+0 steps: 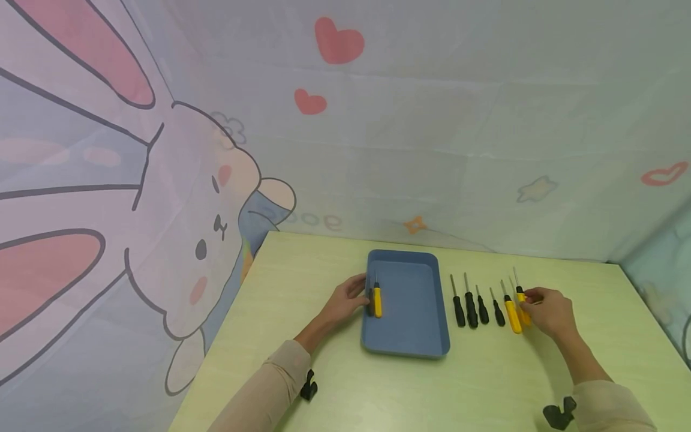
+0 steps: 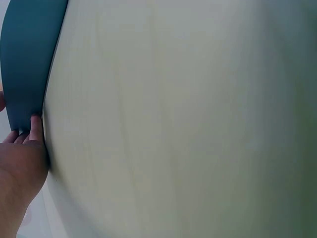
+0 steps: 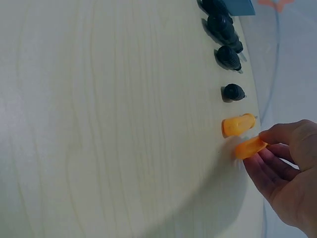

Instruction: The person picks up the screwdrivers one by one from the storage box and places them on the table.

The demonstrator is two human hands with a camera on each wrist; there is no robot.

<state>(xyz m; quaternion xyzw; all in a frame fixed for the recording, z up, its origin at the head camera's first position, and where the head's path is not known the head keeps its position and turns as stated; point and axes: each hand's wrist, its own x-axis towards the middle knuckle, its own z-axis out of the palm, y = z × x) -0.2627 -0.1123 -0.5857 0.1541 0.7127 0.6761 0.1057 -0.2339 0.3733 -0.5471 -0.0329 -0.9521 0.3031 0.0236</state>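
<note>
My left hand (image 1: pixel 345 298) holds the left side of a blue tray (image 1: pixel 407 330); in the left wrist view its fingertips lie against the tray's outer wall (image 2: pixel 29 64). Inside the tray, along that side, lies a yellow-handled screwdriver (image 1: pixel 378 302), with a dark, slim shape beside it, partly hidden by the thumb. Over at the right, my right hand (image 1: pixel 550 311) pinches a yellow-handled screwdriver (image 3: pixel 250 148) between thumb and fingers, shaft pointing away. Just left of it another yellow-handled screwdriver (image 1: pixel 511 313) lies on the table.
Several black-handled screwdrivers (image 1: pixel 471 309) lie in a row between the tray and the yellow ones, shafts towards the back. The pale wooden table (image 1: pixel 388 396) ends at a printed cloth backdrop (image 1: pixel 432 150) behind and to the left.
</note>
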